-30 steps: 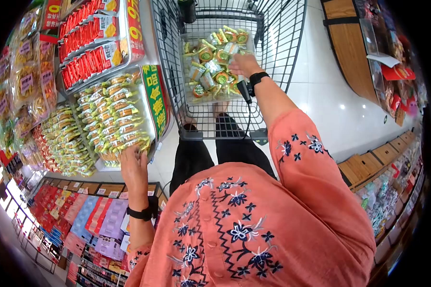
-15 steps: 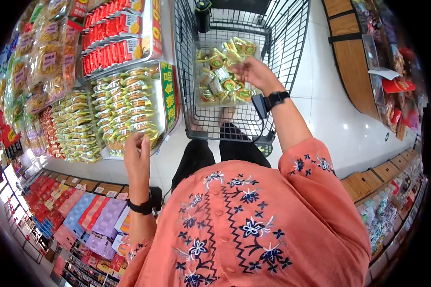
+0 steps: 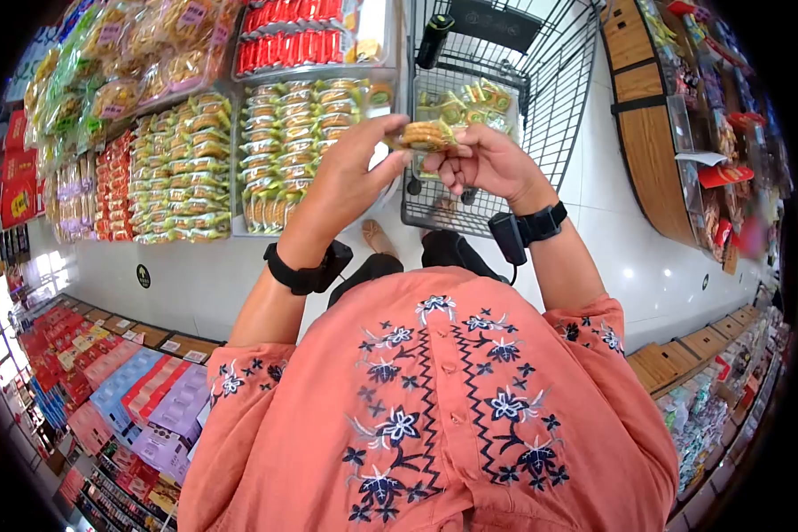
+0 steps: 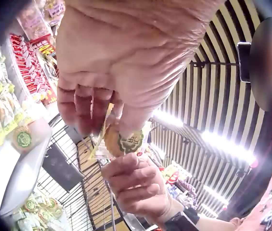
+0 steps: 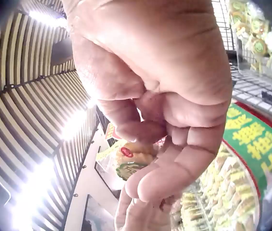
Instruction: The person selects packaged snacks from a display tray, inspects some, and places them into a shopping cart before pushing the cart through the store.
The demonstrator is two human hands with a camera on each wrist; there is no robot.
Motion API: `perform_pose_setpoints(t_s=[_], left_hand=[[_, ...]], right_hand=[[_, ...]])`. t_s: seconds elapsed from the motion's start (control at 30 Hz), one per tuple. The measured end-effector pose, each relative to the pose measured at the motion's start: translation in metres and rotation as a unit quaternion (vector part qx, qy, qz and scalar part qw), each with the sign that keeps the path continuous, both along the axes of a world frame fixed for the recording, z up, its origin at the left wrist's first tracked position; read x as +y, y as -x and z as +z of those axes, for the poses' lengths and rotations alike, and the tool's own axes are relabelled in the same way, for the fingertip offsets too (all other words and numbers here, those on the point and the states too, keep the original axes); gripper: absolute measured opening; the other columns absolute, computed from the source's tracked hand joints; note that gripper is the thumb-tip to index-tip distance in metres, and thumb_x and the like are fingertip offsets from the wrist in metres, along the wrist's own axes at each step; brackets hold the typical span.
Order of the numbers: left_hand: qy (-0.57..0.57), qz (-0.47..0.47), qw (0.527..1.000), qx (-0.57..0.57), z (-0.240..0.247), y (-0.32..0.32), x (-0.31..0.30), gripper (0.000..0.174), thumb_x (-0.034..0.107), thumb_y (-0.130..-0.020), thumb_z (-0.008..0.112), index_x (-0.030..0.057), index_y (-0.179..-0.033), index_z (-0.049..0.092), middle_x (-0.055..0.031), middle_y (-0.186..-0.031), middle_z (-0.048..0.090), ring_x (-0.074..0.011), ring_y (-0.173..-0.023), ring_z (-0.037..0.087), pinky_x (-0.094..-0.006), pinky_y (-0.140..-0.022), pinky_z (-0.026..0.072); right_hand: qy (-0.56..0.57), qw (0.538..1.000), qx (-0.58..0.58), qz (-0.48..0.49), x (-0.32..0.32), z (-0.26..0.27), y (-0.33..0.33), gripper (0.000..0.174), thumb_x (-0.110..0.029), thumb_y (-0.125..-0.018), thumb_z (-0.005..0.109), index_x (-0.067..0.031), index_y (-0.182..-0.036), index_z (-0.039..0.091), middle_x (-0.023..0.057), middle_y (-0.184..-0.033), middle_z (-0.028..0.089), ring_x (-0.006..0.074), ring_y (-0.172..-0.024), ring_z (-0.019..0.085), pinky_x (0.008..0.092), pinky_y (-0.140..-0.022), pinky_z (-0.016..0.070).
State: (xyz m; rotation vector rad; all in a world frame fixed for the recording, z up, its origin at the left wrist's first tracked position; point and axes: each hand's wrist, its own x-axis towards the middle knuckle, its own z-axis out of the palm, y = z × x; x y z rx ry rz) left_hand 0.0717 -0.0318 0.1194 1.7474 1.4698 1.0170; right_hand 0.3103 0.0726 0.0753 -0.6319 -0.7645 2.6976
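Between the two hands is a small clear-and-yellow-green packet of biscuits (image 3: 427,136), a round biscuit with a green print showing in the left wrist view. My left hand (image 3: 355,173) pinches one end of the packet between thumb and fingers. From the other side my right hand (image 3: 496,164) pinches the packet's near end, its other fingers curled. In the right wrist view, the right hand's fingers partly cover the packet (image 5: 133,156). Both hands are held up in front of the body, between the display and the cart.
A wire shopping cart (image 3: 554,142) stands ahead, holding a clear tray of similar packets (image 3: 474,102). At left, display bins carry rows of biscuit packets (image 3: 297,133) and red packets (image 3: 288,53). A black bottle (image 3: 434,40) sits at the cart's far left. Wooden shelving (image 3: 643,124) lines the right.
My left hand has lifted a packet from the display bin and brought it right. My right hand has drawn back from the tray in the cart and met it at the packet.
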Motion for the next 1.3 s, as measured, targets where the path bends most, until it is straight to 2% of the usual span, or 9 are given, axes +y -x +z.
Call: perform_pose_setpoints(t_s=[0.23, 0.53, 0.83, 0.9, 1.03, 1.07, 1.13, 1.17, 1.3], left_hand=[[0.199, 0.079, 0.939, -0.270, -0.018, 0.046, -0.041, 0.036, 0.020, -0.099, 0.068, -0.0036, -0.125, 0.062, -0.0032, -0.104, 0.067, -0.0080, -0.090, 0.059, -0.0259, -0.078, 0.0507], [0.223, 0.089, 0.929, -0.280, -0.013, 0.072, -0.067, 0.035, 0.026, -0.103, 0.062, 0.0015, -0.127, 0.062, -0.0001, -0.100, 0.066, -0.0057, -0.085, 0.062, -0.0214, -0.072, 0.0467], [0.227, 0.095, 0.923, -0.295, -0.027, 0.064, -0.067, 0.035, 0.027, -0.104, 0.061, 0.0009, -0.127, 0.061, -0.0003, -0.106, 0.065, -0.0075, -0.090, 0.062, -0.0227, -0.072, 0.0471], [0.159, 0.093, 0.963, -0.198, -0.060, 0.066, -0.068, 0.035, 0.027, -0.103, 0.061, 0.0012, -0.127, 0.061, -0.0039, -0.102, 0.068, -0.0142, -0.088, 0.066, -0.0280, -0.072, 0.0494], [0.096, -0.010, 0.981, 0.169, -0.069, 0.066, -0.074, 0.016, 0.016, -0.090, 0.060, 0.0046, -0.101, 0.063, -0.0240, -0.092, 0.066, -0.0442, -0.083, 0.062, -0.0489, -0.072, 0.0510], [0.093, -0.018, 0.975, 0.200, -0.082, 0.063, -0.078, 0.013, 0.015, -0.092, 0.059, 0.0039, -0.095, 0.063, -0.0224, -0.088, 0.066, -0.0421, -0.083, 0.064, -0.0515, -0.070, 0.0505], [0.136, -0.063, 0.953, 0.264, -0.088, 0.059, -0.078, 0.014, 0.015, -0.090, 0.062, 0.0017, -0.092, 0.066, -0.0223, -0.091, 0.068, -0.0403, -0.083, 0.067, -0.0510, -0.069, 0.0520], [0.131, -0.063, 0.953, 0.265, -0.089, 0.056, -0.077, 0.015, 0.015, -0.088, 0.063, 0.0011, -0.092, 0.068, -0.0226, -0.091, 0.068, -0.0405, -0.082, 0.068, -0.0505, -0.070, 0.0530], [-0.042, -0.085, 0.943, 0.318, -0.109, 0.055, -0.076, 0.019, 0.024, -0.091, 0.062, 0.0056, -0.095, 0.068, -0.0172, -0.083, 0.069, -0.0380, -0.074, 0.069, -0.0512, -0.064, 0.0533]], right_hand=[[-0.031, 0.998, -0.057, -0.012, -0.040, -0.009, 0.051, 0.044, -0.045, -0.109, 0.043, -0.0086, -0.086, 0.052, 0.0204, -0.102, 0.070, 0.0222, -0.079, 0.072, 0.0340, -0.063, 0.0590], [-0.134, 0.983, -0.119, -0.038, -0.065, 0.024, 0.095, 0.038, -0.034, -0.103, 0.061, -0.0002, -0.118, 0.057, 0.0114, -0.101, 0.067, 0.0172, -0.082, 0.070, 0.0309, -0.069, 0.0599], [-0.258, 0.938, -0.231, -0.027, -0.071, 0.019, 0.108, 0.039, -0.029, -0.096, 0.070, 0.0004, -0.118, 0.057, 0.0079, -0.090, 0.067, 0.0141, -0.070, 0.070, 0.0279, -0.063, 0.0575], [-0.293, 0.919, -0.260, -0.050, -0.069, 0.029, 0.103, 0.041, -0.030, -0.093, 0.071, 0.0017, -0.115, 0.058, 0.0071, -0.085, 0.068, 0.0145, -0.065, 0.069, 0.0270, -0.061, 0.0568], [-0.498, 0.798, -0.338, 0.012, -0.055, 0.026, 0.094, 0.033, -0.027, -0.095, 0.062, -0.0004, -0.114, 0.061, 0.0111, -0.085, 0.069, 0.0200, -0.065, 0.071, 0.0350, -0.061, 0.0557], [-0.503, 0.805, -0.316, -0.012, -0.053, 0.001, 0.091, 0.029, -0.025, -0.096, 0.059, -0.0023, -0.113, 0.064, 0.0173, -0.090, 0.070, 0.0296, -0.074, 0.072, 0.0419, -0.067, 0.0560], [-0.769, 0.580, -0.255, 0.082, -0.039, -0.053, 0.086, 0.025, -0.014, -0.094, 0.052, -0.0037, -0.110, 0.068, 0.0230, -0.100, 0.069, 0.0417, -0.096, 0.066, 0.0503, -0.083, 0.0532], [-0.691, 0.662, -0.285, 0.060, -0.051, -0.031, 0.088, 0.028, -0.011, -0.092, 0.051, -0.0044, -0.115, 0.067, 0.0224, -0.103, 0.067, 0.0417, -0.097, 0.065, 0.0500, -0.086, 0.0528], [-0.759, 0.573, -0.287, 0.116, -0.063, 0.008, 0.092, 0.015, -0.007, -0.089, 0.054, -0.0046, -0.102, 0.059, 0.0208, -0.093, 0.063, 0.0427, -0.092, 0.064, 0.0513, -0.077, 0.0510]])
